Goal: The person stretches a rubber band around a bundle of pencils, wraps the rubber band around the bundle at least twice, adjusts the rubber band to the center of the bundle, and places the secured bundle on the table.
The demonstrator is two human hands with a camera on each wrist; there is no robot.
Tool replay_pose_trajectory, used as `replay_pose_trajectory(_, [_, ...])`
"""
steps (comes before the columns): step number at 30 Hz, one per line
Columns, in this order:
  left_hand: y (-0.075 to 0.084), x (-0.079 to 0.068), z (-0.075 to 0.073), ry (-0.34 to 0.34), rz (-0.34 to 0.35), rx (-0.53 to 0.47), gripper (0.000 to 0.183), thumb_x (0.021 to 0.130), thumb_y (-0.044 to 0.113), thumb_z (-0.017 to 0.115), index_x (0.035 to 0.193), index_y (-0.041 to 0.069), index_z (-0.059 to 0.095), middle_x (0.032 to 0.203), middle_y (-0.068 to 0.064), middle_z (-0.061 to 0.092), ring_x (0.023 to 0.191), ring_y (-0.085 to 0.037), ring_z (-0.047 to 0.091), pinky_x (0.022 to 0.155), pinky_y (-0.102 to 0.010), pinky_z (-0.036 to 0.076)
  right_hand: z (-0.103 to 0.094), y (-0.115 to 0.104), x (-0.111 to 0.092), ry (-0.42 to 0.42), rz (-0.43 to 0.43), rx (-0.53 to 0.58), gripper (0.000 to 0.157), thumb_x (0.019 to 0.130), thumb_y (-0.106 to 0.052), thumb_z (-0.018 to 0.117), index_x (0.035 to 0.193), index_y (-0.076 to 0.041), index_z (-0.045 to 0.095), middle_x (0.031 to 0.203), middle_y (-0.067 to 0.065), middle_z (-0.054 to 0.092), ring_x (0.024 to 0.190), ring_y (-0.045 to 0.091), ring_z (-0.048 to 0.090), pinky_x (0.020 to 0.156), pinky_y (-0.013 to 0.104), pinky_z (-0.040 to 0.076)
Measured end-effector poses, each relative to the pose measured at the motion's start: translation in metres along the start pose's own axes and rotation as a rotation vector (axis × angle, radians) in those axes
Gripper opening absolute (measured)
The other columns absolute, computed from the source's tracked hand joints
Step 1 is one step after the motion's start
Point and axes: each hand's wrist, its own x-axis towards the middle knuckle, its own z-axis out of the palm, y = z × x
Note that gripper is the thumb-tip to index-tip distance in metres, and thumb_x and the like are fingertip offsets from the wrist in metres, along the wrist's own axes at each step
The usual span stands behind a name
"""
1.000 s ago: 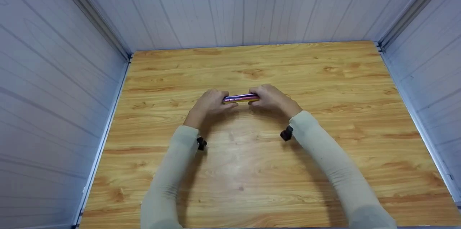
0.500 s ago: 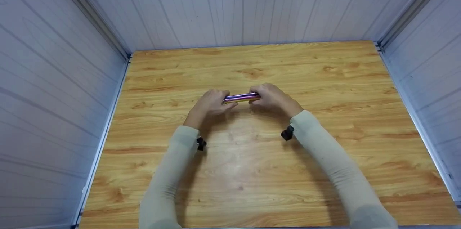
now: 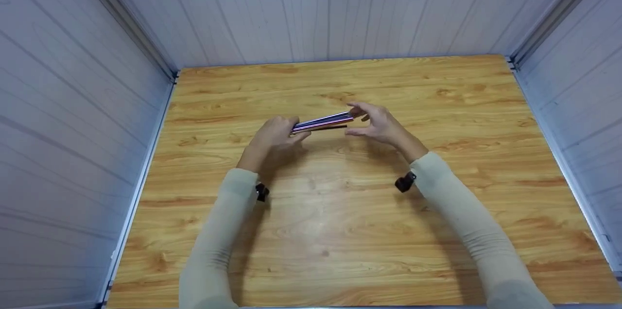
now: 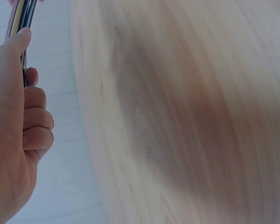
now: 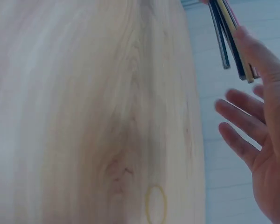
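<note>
A small bundle of slim, shiny pencils (image 3: 321,121) in dark blue, purple, yellow and pink is held off the table. My left hand (image 3: 273,132) grips its left end between thumb and fingers; in the left wrist view the other fingers of that hand (image 4: 14,121) are curled. At the bundle's right end my right hand (image 3: 381,124) has its fingers spread. The right wrist view shows the pencils' loose ends (image 5: 231,51) fanned slightly apart, with the right hand (image 5: 270,126) beside them and its thumb crossing in front. Whether it touches them I cannot tell.
A thin yellow loop (image 5: 156,204), like a rubber band, lies on the wood-patterned table (image 3: 320,231). Pale panelled walls (image 3: 311,12) stand at the back and both sides. A small black camera sits on each wrist.
My right hand has let go of the pencils' right end, opened its fingers and shifted right. The bundle has tilted with its right end farther back, and one pencil has come apart from the others.
</note>
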Motion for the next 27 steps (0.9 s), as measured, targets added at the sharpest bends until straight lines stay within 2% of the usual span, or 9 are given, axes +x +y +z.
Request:
replay_pose_trajectory(5, [0.0,0.0,-0.007,0.0,-0.011,-0.017,0.05,0.113,0.05,0.064,0.108,0.0,0.068,0.078,0.0,0.046,0.071,-0.017,0.044,0.067,-0.034,0.038,0.015,-0.001,-0.012,0.121,0.064,0.323,0.078,0.109,-0.005,0.072,0.173,0.009,0.03,0.17,0.034,0.05,0.159,0.049,0.051,0.128,0.063,0.047])
replay_pose_trajectory(9, [0.002,-0.001,-0.011,-0.002,-0.05,-0.016,0.051,0.113,0.052,0.063,0.114,0.001,0.069,0.08,-0.001,0.048,0.072,-0.017,0.046,0.067,-0.034,0.039,0.028,-0.003,-0.02,0.106,0.115,0.485,0.079,0.112,0.004,0.06,0.174,0.012,0.013,0.178,0.035,0.034,0.167,0.051,0.038,0.133,0.058,0.039])
replay_pose_trajectory(13, [0.005,0.001,-0.012,-0.008,-0.063,0.001,0.051,0.114,0.052,0.063,0.116,0.001,0.069,0.079,-0.001,0.047,0.071,-0.018,0.046,0.067,-0.034,0.039,0.039,-0.003,-0.023,0.029,0.108,0.559,0.078,0.112,0.01,0.052,0.171,0.017,0.002,0.181,0.036,0.016,0.171,0.053,0.022,0.135,0.057,0.029])
replay_pose_trajectory(16, [0.007,0.003,-0.012,-0.012,-0.054,0.01,0.05,0.114,0.051,0.062,0.115,0.001,0.068,0.078,-0.001,0.047,0.071,-0.017,0.046,0.066,-0.034,0.038,0.043,-0.007,-0.023,0.017,0.087,0.612,0.08,0.111,0.013,0.051,0.17,0.018,-0.004,0.182,0.037,0.005,0.173,0.054,0.012,0.137,0.059,0.022])
replay_pose_trajectory(22, [0.012,0.005,-0.011,-0.011,-0.022,0.033,0.05,0.115,0.05,0.061,0.112,0.001,0.068,0.075,0.0,0.046,0.068,-0.016,0.045,0.063,-0.033,0.037,0.046,-0.017,-0.024,0.077,0.074,0.691,0.092,0.109,0.013,0.053,0.17,0.014,-0.017,0.182,0.037,0.001,0.173,0.054,0.009,0.138,0.059,0.022])
replay_pose_trajectory(27, [0.015,0.004,-0.012,-0.021,-0.034,0.033,0.049,0.115,0.05,0.062,0.11,0.002,0.068,0.076,-0.001,0.047,0.068,-0.017,0.046,0.064,-0.034,0.039,0.045,-0.021,-0.023,0.102,0.047,0.66,0.088,0.109,0.013,0.054,0.171,0.016,-0.009,0.183,0.036,-0.002,0.172,0.055,0.01,0.137,0.061,0.023])
